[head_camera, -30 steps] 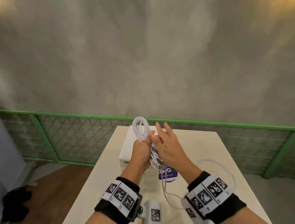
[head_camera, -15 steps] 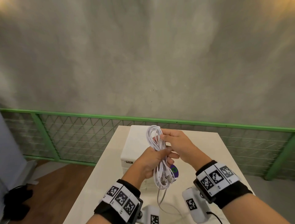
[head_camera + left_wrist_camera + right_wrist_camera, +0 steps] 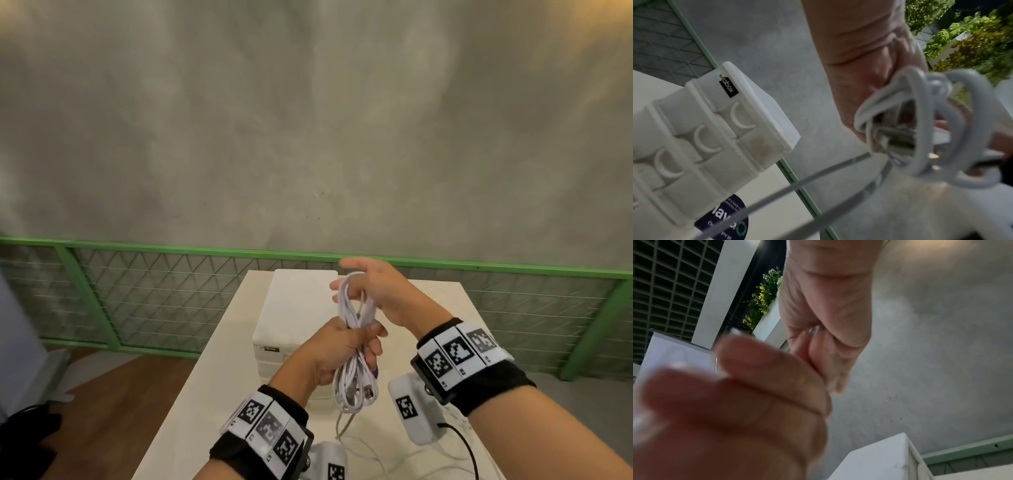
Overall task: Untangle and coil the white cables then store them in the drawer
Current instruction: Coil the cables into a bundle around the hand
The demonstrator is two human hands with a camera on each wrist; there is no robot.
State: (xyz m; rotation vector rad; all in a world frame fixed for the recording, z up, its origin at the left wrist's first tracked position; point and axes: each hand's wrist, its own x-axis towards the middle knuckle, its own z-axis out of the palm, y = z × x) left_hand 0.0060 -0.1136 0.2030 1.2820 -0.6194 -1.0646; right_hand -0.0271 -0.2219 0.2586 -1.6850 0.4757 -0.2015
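— Gripping the white cable bundle (image 3: 356, 346) around its middle, the left hand (image 3: 337, 349) is squeezing it tight; the right hand (image 3: 380, 294) is pinching its top loop just above.

— Which way is it running?

— Upright between the two hands, tail trailing down toward the table (image 3: 219, 383). The drawer unit (image 3: 294, 308), all drawers closed, is sitting just beyond the left hand, the nearer one.

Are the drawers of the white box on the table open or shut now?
Shut. In the left wrist view all visible drawer fronts of the white drawer box sit flush, none pulled out.
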